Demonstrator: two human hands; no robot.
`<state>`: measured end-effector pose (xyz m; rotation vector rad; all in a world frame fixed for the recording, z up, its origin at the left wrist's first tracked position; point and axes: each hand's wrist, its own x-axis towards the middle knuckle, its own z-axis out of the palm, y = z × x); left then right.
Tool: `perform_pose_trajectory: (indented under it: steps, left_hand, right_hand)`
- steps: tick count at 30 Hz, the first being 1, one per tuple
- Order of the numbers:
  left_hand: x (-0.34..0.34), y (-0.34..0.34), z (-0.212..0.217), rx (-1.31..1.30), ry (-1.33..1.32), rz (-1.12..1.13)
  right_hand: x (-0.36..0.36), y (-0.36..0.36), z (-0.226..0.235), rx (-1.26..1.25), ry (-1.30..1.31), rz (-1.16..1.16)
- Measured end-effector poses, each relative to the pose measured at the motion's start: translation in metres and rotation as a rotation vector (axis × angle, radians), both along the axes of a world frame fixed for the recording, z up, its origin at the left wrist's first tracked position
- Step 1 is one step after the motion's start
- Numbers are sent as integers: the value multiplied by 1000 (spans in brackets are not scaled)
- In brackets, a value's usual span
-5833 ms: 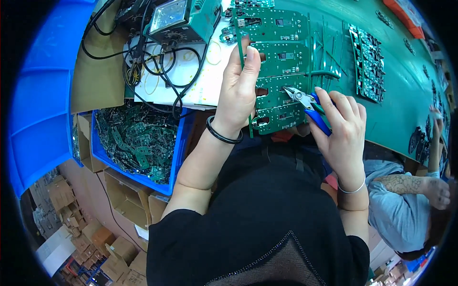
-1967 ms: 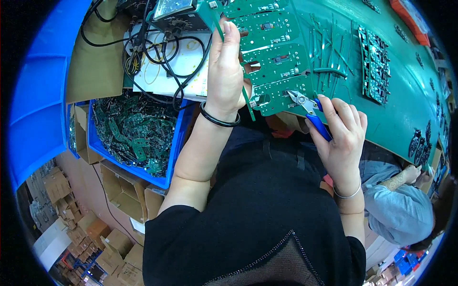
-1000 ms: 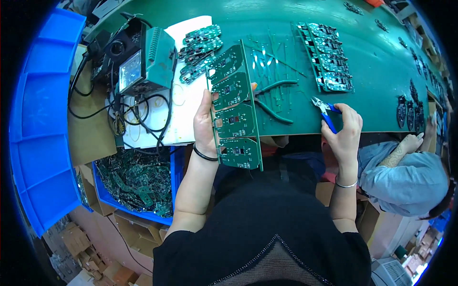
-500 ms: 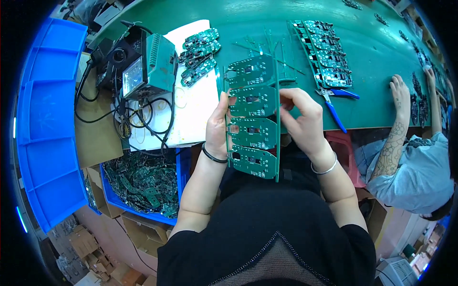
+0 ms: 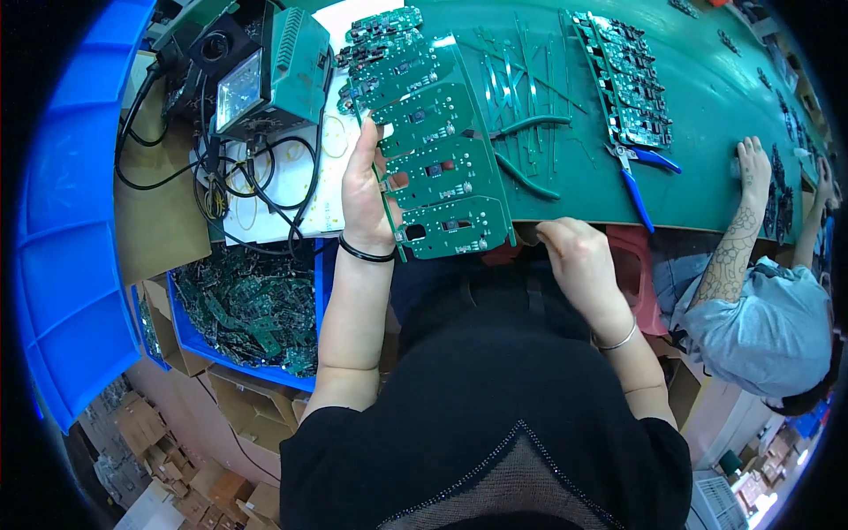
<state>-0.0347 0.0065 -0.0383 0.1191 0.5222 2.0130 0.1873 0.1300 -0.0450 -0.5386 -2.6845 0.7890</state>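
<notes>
My left hand (image 5: 367, 190) grips a panel of joined green circuit boards (image 5: 437, 168) by its left edge, thumb on the face toward me. The panel is tilted, its top leaning left, with several cut-outs and small solder points on it. My right hand (image 5: 579, 256) is off the panel, to the right of its lower corner and just below the table edge. Its fingers are curled together; whatever they hold, if anything, is hidden. Behind the panel, green-handled pliers (image 5: 533, 181) lie on the table beside thin green board strips (image 5: 552, 88).
Blue-handled cutters (image 5: 638, 181) lie below populated boards (image 5: 627, 79). More boards (image 5: 384, 25) rest on white paper. At left stand a soldering station (image 5: 296, 75) with tangled cables and a blue bin (image 5: 247, 309) of board scraps. A co-worker's hand (image 5: 753, 172) is at the right.
My right hand has come off the panel's right edge and moved down toward me. My left hand has carried the panel up and left, tilting it. The view has shifted slightly.
</notes>
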Motion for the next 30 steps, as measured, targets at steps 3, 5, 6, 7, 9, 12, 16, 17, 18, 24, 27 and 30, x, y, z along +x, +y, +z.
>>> perform_pose_trajectory:
  steps: [3,5,6,7,9,12,16,17,18,24,27,30]
  left_hand:
    - [0,0,0,-62,90,33]
    - [3,3,-1,-167,156,61]
    - [5,6,2,-225,206,125]
    - [10,7,13,-293,282,146]
    - [4,8,5,-291,384,187]
    - [9,3,15,-498,522,300]
    - [19,8,10,-340,818,392]
    - [21,16,7,-314,1147,576]
    - [22,14,3,-205,909,395]
    - [6,-18,76,-504,1926,967]
    - [35,-29,119,-757,2430,781]
    - [34,-14,107,-880,2572,746]
  right_hand:
    - [1,-9,2,54,33,-30]
    - [2,-9,3,51,34,-46]
    - [2,-6,3,18,-4,-41]
    - [1,-4,3,-14,-43,-37]
    - [-8,-2,6,-82,104,19]
    - [-29,-7,20,-525,160,-155]
    - [-62,-3,26,-866,406,-93]
    - [-64,4,25,-839,382,-107]
    - [-66,10,27,-870,427,-81]
    - [-63,41,52,91,532,-5]
    - [-77,32,84,529,397,264]
    - [-83,20,92,613,404,376]
